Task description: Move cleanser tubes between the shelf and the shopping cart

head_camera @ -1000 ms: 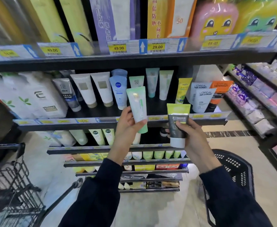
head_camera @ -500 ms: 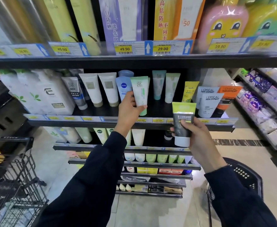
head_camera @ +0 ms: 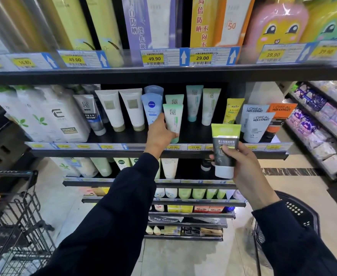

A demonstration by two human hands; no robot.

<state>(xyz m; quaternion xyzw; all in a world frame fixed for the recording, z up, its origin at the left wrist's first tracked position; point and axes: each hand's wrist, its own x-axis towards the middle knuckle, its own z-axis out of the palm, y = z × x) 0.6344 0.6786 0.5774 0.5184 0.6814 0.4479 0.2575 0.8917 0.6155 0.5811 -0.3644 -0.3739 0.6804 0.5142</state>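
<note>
Gripping a pale green cleanser tube (head_camera: 173, 122) upright, cap down, near the front edge of the shelf (head_camera: 124, 151), the left hand (head_camera: 159, 134) curls round it. The right hand (head_camera: 241, 166) holds a grey-and-lime cleanser tube (head_camera: 224, 150) before that edge.

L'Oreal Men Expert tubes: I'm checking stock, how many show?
3: pale blue back tube, pale blue front tube and orange tube, right on the middle shelf. More may hide behind.
</note>
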